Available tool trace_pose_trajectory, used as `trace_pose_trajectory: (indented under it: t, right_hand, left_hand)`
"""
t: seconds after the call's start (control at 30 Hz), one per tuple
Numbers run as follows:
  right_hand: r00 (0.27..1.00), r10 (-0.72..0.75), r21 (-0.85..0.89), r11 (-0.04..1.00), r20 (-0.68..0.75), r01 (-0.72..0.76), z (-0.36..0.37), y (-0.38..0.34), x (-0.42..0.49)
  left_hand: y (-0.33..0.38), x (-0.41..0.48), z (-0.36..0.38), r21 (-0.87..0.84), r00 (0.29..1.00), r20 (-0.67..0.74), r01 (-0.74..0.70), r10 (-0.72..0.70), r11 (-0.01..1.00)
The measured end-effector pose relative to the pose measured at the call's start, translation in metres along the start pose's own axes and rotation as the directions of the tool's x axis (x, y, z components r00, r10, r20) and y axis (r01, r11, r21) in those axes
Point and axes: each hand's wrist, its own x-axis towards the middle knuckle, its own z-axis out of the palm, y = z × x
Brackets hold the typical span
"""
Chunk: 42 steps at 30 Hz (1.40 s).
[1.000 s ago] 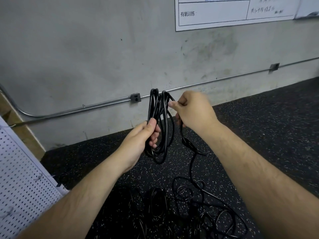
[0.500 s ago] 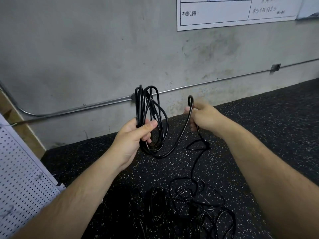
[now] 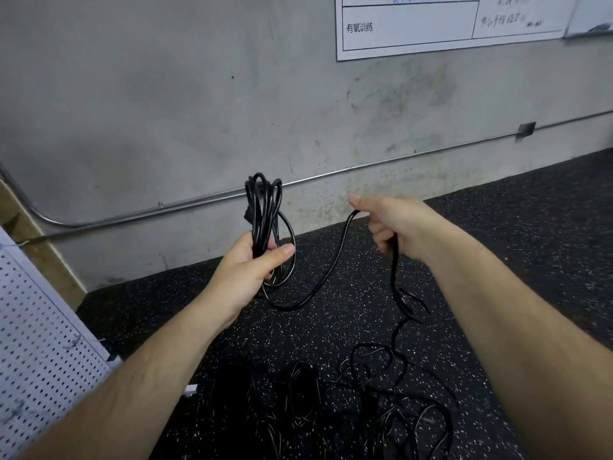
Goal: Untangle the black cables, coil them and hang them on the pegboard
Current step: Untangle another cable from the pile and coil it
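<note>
- Head view, the only one: we look down along two bare forearms held out over a dark speckled floor (image 3: 530,234), facing a grey concrete wall (image 3: 166,111).
- The left hand (image 3: 245,273) grips a coil (image 3: 263,207) of black cable. Its fingers are curled round the gathered loops and the thumb is pressed across the front. The loops stand upright above the fist and hang a little below it, so we judge the hand serves as the fixed holder for the coil.
- The right hand (image 3: 398,227) is held out to the right, well apart from the left. Its fingers are closed round a single strand (image 3: 331,260) and the thumb points toward the coil. We judge it is drawing out slack for one more loop.
- The strand sags in a shallow curve between the hands, runs through the right fist, then drops to the floor.
- There it joins the loose cables (image 3: 398,410), a dark tangle near the bottom of the view. We cannot tell how many cables lie in it, so much of the untangling seems yet to do.
- The white pegboard (image 3: 39,343) leans at the far left, near the left forearm. We see nothing hung on the part in view.
- A thin metal conduit (image 3: 398,159) runs along the wall, and the lower edge of a white notice sheet (image 3: 408,28) shows at the top.
</note>
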Motion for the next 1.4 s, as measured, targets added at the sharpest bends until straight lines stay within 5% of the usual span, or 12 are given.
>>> trace_pose_trajectory:
  t: [0.13, 0.33, 0.7, 0.97, 1.27, 1.4]
  right_hand:
    - [0.994, 0.101, 0.346, 0.932, 0.033, -0.106, 0.017, -0.004, -0.002]
    - [0.977, -0.038, 0.644, 0.757, 0.209, -0.108, 0.037, -0.011, -0.013]
    - [0.926, -0.256, 0.664, 0.748, 0.276, 0.009, 0.055, -0.013, -0.025]
    - [0.939, -0.26, 0.656, 0.753, 0.223, 0.053, 0.069, -0.008, -0.025]
    - [0.965, -0.214, 0.723, 0.689, 0.15, 0.04, 0.066, -0.008, -0.021]
    - [0.962, -0.256, 0.57, 0.806, 0.095, 0.158, 0.059, -0.003, -0.019]
  left_hand:
    - [0.001, -0.006, 0.012, 0.036, 1.0, 0.019, -0.018, 0.017, 0.999]
    - [0.004, -0.01, 0.021, 0.051, 0.995, 0.035, -0.09, 0.089, 0.995]
    - [0.002, -0.011, 0.029, 0.002, 0.992, 0.08, -0.093, 0.093, 0.996]
    - [0.001, -0.007, 0.032, -0.143, 0.99, 0.14, 0.002, 0.018, 0.99]
    - [-0.006, -0.004, 0.042, -0.094, 0.991, 0.134, 0.004, 0.009, 0.996]
    - [-0.001, -0.004, 0.043, -0.12, 0.997, 0.076, -0.011, 0.02, 0.993]
